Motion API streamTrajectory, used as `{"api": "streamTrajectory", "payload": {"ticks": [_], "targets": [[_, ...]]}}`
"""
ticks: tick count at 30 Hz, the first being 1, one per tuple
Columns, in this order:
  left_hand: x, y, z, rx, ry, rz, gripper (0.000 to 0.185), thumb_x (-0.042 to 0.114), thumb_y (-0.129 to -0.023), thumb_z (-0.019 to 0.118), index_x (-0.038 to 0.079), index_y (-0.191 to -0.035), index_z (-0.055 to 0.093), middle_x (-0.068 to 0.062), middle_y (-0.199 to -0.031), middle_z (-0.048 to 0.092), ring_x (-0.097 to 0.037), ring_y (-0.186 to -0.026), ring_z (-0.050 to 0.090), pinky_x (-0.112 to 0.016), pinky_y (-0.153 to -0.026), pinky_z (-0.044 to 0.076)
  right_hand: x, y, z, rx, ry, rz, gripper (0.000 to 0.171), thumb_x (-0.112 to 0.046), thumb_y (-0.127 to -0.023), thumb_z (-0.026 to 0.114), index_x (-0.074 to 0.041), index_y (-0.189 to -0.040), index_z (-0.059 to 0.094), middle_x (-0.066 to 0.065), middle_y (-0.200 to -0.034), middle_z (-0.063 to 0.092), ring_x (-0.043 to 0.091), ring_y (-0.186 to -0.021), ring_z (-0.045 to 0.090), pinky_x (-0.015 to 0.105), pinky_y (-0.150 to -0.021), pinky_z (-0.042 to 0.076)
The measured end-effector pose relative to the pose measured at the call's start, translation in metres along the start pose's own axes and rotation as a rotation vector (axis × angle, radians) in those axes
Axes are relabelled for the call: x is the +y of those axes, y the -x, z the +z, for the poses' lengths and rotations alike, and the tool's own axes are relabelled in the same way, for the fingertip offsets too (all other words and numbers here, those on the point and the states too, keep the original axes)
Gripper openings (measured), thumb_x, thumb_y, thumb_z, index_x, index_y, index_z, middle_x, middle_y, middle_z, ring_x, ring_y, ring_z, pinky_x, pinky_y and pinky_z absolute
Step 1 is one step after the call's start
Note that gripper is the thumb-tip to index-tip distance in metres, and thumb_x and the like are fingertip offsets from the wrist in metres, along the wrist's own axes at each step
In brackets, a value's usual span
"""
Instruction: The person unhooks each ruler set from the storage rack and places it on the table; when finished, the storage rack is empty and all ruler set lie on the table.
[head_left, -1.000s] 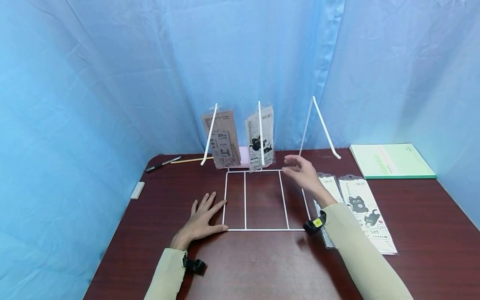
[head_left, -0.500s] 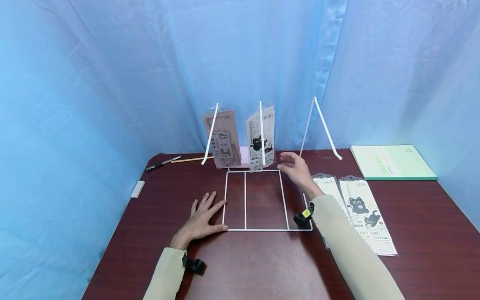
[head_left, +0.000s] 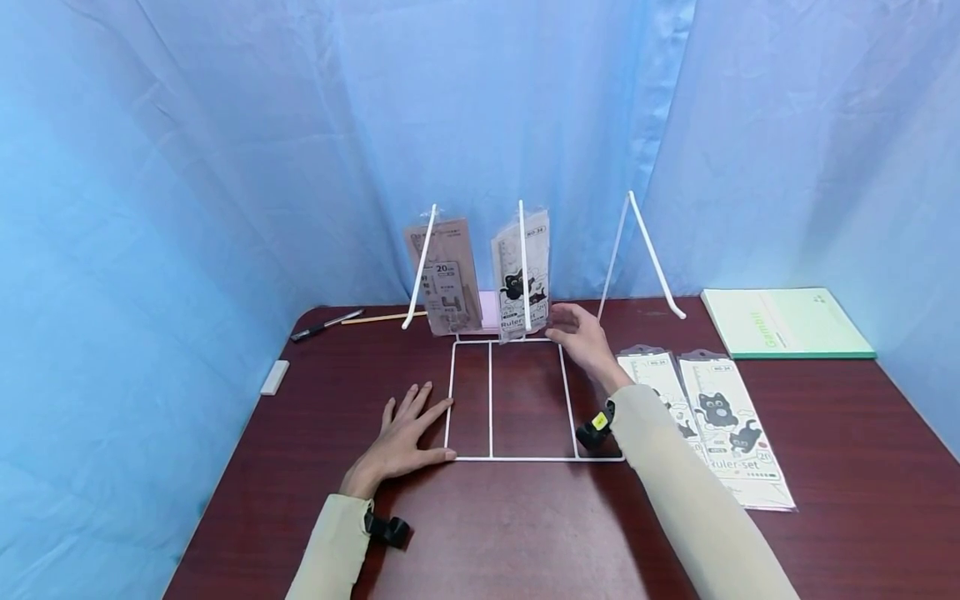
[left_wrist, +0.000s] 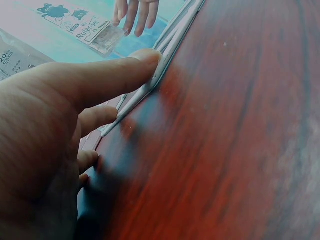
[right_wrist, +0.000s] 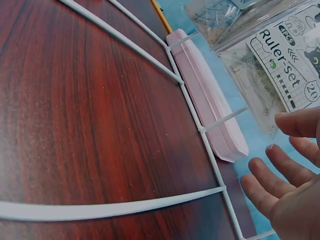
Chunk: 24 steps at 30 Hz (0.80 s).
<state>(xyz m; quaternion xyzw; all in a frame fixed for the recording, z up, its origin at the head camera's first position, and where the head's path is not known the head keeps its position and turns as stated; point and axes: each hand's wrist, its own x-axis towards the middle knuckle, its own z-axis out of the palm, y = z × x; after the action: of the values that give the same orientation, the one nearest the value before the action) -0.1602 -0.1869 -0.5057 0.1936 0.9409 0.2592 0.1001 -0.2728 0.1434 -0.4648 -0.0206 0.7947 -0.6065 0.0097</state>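
A white wire rack (head_left: 491, 400) with three upright arms stands on the table. My left hand (head_left: 401, 437) lies spread on the tabletop, thumb and a fingertip touching the rack's left front side; the left wrist view shows the thumb (left_wrist: 145, 60) on the wire. A bagged ruler set (head_left: 517, 275) with black cats hangs from the middle arm. Beside its lower right edge is my right hand (head_left: 581, 337), fingers loosely bent and nothing gripped. In the right wrist view the thumb (right_wrist: 297, 122) is right at the ruler set's plastic edge. A pinkish ruler pack (head_left: 442, 279) hangs from the left arm.
Two more ruler-set packs (head_left: 731, 429) lie right of the rack, one partly behind my right sleeve. A green notebook (head_left: 787, 323) is at the back right. A pink long box (right_wrist: 205, 95) sits behind the rack. Leftward are a pen (head_left: 326, 326), pencil (head_left: 382, 319) and white eraser (head_left: 275, 377).
My right hand has moved left from the rack's right part to the side of the middle ruler set. The left hand has stayed in place.
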Motion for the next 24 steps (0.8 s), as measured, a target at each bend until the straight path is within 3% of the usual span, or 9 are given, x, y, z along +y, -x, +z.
{"api": "streamTrajectory", "payload": {"ticks": [5,8,16,24], "targets": [[0.0,-0.001,0.001,0.003,-0.002,0.006,0.083,0.052,-0.085,0.074,0.024,-0.155,0.04,-0.017,-0.169,0.014,-0.042,-0.158,0.005,-0.072,-0.12,0.0,0.001,0.001,0.001,0.004,-0.034,0.001,0.051,0.001,-0.093,0.063,0.006,-0.141,0.05,0.03,-0.138,0.058,0.043,-0.127,0.058,0.016,-0.089,0.048],[-0.001,-0.001,0.001,-0.003,-0.008,0.003,0.083,0.053,-0.086,0.073,0.024,-0.156,0.039,-0.017,-0.169,0.014,-0.041,-0.158,0.004,-0.072,-0.12,0.0,0.002,0.001,0.002,0.002,-0.045,-0.001,0.049,0.002,-0.092,0.063,0.006,-0.139,0.051,0.031,-0.135,0.06,0.041,-0.123,0.061,0.01,-0.083,0.048],[-0.002,-0.001,0.001,-0.011,-0.014,0.001,0.084,0.054,-0.085,0.072,0.025,-0.156,0.038,-0.017,-0.169,0.013,-0.042,-0.157,0.004,-0.072,-0.119,0.001,-0.002,0.003,0.006,0.002,-0.025,-0.014,0.046,0.0,-0.091,0.067,0.006,-0.134,0.055,0.032,-0.126,0.064,0.016,-0.1,0.068,0.011,-0.08,0.05],[0.0,0.0,0.0,-0.015,-0.009,0.0,0.084,0.053,-0.086,0.072,0.025,-0.156,0.037,-0.016,-0.17,0.013,-0.041,-0.158,0.003,-0.071,-0.12,-0.001,-0.013,0.002,0.013,0.014,0.0,-0.025,0.047,-0.003,-0.09,0.07,0.008,-0.133,0.056,0.032,-0.126,0.064,0.038,-0.115,0.065,0.027,-0.094,0.054]]}}
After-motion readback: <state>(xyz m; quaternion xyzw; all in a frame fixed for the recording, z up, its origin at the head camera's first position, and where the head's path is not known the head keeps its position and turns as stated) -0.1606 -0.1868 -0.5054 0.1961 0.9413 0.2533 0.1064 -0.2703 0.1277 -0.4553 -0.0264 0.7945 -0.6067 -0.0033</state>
